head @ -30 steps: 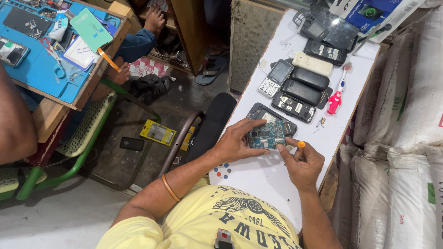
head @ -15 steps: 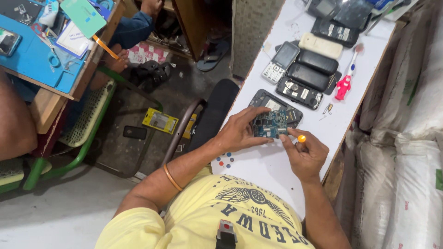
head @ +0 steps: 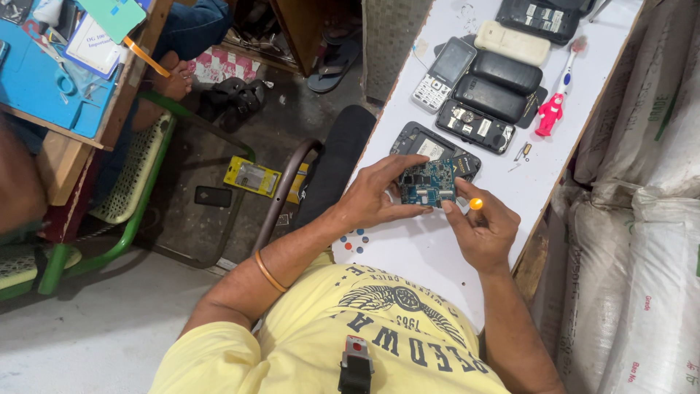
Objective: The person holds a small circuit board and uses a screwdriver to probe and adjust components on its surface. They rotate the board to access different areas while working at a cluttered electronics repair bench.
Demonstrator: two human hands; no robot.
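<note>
Left hand (head: 375, 198) pinches the circuit board (head: 428, 183) at its edges — right hand (head: 485, 232) fingertips touch its right edge, curled around an orange-tipped tool (head: 475, 203).

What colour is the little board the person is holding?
The circuit board is blue-green with small silvery parts, held in the left hand; the head view shows it.

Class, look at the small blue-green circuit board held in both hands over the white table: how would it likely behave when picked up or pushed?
The small blue-green circuit board looks flat and thin, so probably stiff and light. Its tiny exposed parts suggest it is fragile; the left hand and right hand grip only its edges. Pushed on the white table, it would likely slide, not roll.
</note>
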